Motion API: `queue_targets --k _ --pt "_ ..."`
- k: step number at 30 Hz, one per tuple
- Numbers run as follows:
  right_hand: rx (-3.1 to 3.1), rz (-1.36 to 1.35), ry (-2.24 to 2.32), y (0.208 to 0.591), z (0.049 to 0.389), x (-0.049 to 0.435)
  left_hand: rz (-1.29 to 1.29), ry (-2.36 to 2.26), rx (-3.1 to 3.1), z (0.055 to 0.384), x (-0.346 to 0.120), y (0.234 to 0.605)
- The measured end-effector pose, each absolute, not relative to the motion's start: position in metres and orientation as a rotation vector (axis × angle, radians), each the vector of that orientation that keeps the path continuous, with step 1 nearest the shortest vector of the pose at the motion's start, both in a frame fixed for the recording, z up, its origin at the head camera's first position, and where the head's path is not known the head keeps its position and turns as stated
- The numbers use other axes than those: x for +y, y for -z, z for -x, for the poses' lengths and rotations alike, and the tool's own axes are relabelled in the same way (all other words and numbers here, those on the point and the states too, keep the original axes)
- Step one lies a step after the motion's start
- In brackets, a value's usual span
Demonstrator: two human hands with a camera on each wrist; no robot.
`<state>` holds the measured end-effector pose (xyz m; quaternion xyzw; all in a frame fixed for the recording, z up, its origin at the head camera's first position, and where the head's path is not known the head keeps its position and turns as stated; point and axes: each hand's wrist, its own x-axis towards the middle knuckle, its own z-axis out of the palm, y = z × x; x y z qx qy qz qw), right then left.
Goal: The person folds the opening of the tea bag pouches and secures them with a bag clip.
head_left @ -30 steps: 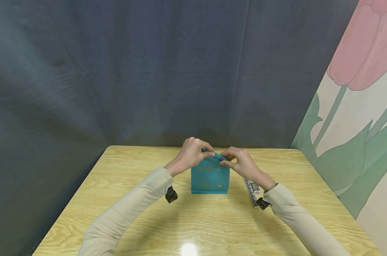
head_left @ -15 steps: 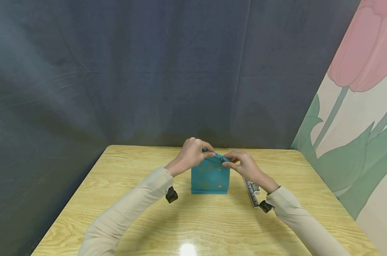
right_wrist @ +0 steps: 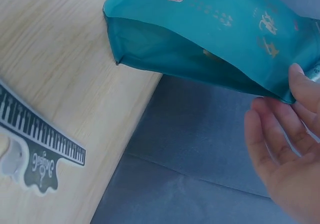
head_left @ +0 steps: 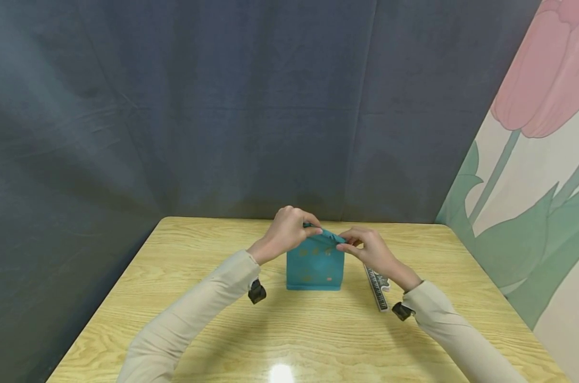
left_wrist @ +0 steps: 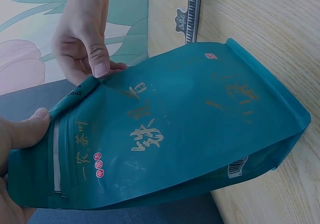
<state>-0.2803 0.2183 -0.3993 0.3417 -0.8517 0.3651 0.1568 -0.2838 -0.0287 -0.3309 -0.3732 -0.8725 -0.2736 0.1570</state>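
Note:
A teal pouch (head_left: 314, 268) with gold writing stands upright on the table, its top edge folded over toward the right. My left hand (head_left: 283, 229) pinches the left part of that top edge between thumb and fingers. At the right end of the fold, my right hand (head_left: 370, 249) pinches the corner. Up close in the left wrist view, the pouch (left_wrist: 170, 114) shows a pale strip (left_wrist: 56, 159) across its top, and the fold runs between both hands. From the right wrist, my right thumb (right_wrist: 302, 82) lies against the pouch's front, with fingertips behind the edge.
A flat piece with a piano-key pattern and the word Music (head_left: 377, 290) lies on the wooden table (head_left: 213, 335), right of the pouch and near my right forearm. Behind the table hangs a dark curtain (head_left: 251, 117). A wall with painted tulips (head_left: 524, 80) borders the right side.
My right hand has slid a little right and down along the pouch's top edge, leaving more of the fold visible. My left hand and the pouch's base stay in place.

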Motion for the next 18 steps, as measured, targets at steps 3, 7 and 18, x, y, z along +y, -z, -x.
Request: queue_targets --k 3,7,18 --pt "-2.437 -0.973 -1.037 0.4 0.28 0.219 1.066 0.785 -2.496 0.284 -0.029 0.331" --pt "-2.431 -0.977 -1.031 0.401 0.28 0.221 1.067 0.782 -2.499 0.284 -0.028 0.331" --pt "-2.419 -1.001 -1.022 0.409 0.282 0.23 1.08 0.794 -2.498 0.285 -0.029 0.332"
